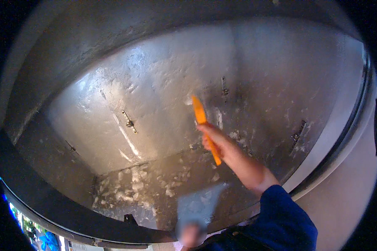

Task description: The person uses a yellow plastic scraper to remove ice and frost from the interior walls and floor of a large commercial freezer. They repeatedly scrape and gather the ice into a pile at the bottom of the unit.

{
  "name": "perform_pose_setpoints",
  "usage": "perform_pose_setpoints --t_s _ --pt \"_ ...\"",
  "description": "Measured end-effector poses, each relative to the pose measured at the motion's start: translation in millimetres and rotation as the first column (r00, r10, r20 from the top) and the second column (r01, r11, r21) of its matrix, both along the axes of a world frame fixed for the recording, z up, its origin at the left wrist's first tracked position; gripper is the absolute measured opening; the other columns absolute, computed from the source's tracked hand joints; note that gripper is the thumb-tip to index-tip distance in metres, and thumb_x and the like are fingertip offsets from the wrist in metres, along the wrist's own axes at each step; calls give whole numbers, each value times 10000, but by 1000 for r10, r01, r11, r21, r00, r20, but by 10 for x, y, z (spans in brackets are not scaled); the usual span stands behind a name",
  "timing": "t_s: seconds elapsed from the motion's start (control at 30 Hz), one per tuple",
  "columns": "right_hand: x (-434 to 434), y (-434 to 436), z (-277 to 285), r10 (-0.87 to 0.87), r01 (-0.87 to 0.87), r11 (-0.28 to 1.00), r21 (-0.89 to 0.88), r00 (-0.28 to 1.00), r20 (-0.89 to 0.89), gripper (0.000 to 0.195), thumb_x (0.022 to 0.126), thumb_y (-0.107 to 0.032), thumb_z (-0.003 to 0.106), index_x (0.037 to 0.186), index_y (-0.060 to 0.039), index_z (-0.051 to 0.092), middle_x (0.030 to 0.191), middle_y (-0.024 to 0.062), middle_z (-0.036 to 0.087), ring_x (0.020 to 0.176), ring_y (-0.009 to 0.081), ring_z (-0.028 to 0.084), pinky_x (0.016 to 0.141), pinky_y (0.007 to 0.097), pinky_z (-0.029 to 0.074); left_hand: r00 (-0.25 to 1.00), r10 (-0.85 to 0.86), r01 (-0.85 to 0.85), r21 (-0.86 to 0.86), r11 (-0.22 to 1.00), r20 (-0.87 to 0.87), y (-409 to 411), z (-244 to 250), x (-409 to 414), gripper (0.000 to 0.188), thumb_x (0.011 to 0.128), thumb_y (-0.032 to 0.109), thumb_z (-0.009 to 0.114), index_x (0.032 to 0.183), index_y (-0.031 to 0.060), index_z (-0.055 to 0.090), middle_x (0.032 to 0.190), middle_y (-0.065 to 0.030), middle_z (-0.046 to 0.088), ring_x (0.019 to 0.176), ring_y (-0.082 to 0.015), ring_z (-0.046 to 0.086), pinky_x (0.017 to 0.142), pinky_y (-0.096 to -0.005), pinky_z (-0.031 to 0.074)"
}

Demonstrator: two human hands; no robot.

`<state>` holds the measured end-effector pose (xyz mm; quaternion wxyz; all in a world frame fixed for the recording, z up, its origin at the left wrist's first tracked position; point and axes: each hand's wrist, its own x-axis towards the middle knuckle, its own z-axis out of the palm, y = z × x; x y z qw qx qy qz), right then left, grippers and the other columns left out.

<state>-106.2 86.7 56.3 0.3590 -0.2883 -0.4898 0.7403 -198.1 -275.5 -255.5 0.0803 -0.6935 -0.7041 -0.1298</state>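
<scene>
My right hand (215, 139) is closed around the handle of an orange knife-shaped scraper (199, 109), probably plastic. Its blade points up and left, over or against the metallic-looking inner wall (163, 81) of a large cabinet, apparently a freezer; contact cannot be told. A white patch, like ice, shows beside the tip. Below, broken pale chunks that look like ice (138, 185) lie on the cabinet floor. A bluish, see-through flat piece (199, 200) stands out near the bottom. At its lower end is a blurred skin-toned patch (191, 233), possibly my left hand; its grip cannot be made out.
Small metal brackets (129, 123) are fixed to the wall, with another bracket (224, 86) above my hand and a third bracket (298, 136) at the right. A pale rim with a dark seal (342, 135) curves along the right. Outside, at lower left, is a blue bag-like object (48, 241).
</scene>
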Motion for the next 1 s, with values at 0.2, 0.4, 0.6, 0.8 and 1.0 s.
perform_pose_setpoints --t_s 0.2,0.4,0.6,0.8,1.0 --pt "56 913 -124 -275 291 956 42 936 -221 415 784 -373 687 1090 -147 522 687 -21 477 592 114 490 548 265 402 965 -171 102 317 943 197 282 556 179 164 733 196 627 870 106 635 792 -77 592 729 -275 575 661 -411 437" --pt "-280 345 -5 -178 176 981 -75 984 -14 393 802 -394 682 1090 -173 531 625 -29 439 459 93 423 404 245 353 985 -63 4 348 938 160 112 341 204 248 689 104 584 927 119 652 746 -15 586 694 -216 567 633 -388 416" --pt "-689 -12 -160 -152 149 988 -29 969 -196 370 788 -359 705 1066 -186 532 638 -32 429 457 87 408 396 246 335 981 -85 20 344 939 174 188 701 196 258 693 99 573 937 122 652 757 -9 592 681 -203 561 620 -379 401" --pt "-800 170 -165 -134 133 991 -15 983 -124 510 778 -295 699 1245 -221 509 648 -10 445 473 107 414 406 266 336 982 4 -64 318 946 187 50 271 170 281 687 81 575 955 125 647 763 -3 600 685 -197 569 641 -373 407" --pt "-896 726 -192 -175 138 981 -137 933 -316 709 757 -244 722 1380 -127 404 1317 59 477 1240 195 413 1042 385 316 981 -63 7 290 957 183 187 738 248 291 669 62 578 944 120 654 751 -17 600 685 -207 572 650 -385 424"
